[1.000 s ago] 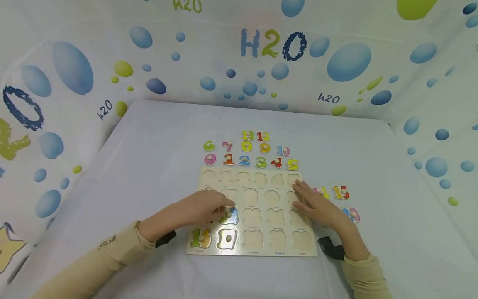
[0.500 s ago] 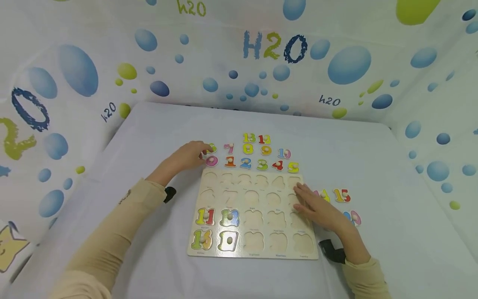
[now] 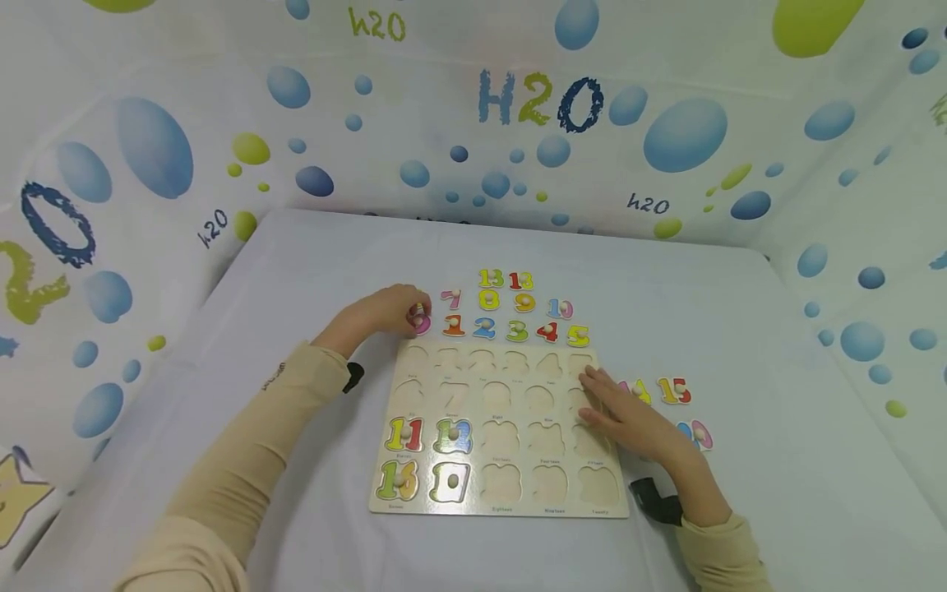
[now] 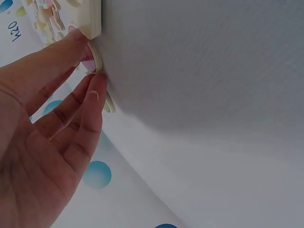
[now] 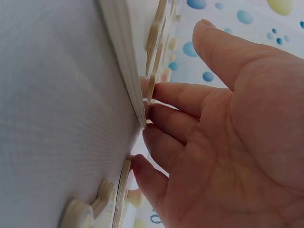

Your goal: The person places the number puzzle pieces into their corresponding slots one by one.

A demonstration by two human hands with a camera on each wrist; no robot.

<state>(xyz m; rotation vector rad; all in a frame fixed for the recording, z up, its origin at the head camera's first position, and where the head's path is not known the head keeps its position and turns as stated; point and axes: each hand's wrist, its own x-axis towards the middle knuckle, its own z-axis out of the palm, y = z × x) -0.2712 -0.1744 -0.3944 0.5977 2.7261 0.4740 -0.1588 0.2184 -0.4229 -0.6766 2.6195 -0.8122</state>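
"Where was your left hand [image 3: 385,312]?"

"At the far left corner of the puzzle board [image 3: 414,501], my fingers [image 4: 92,97] pinching the pink 0 piece [image 3: 422,322] on the surface [image 3: 740,329], left of the orange 1 [image 3: 454,326]."

"And the right hand [image 3: 629,415]?"

"It lay flat on the board's right edge, fingers [image 5: 175,95] straight and loose, holding nothing. The 14 [image 3: 638,391] and 15 [image 3: 675,390] lay just beside it."
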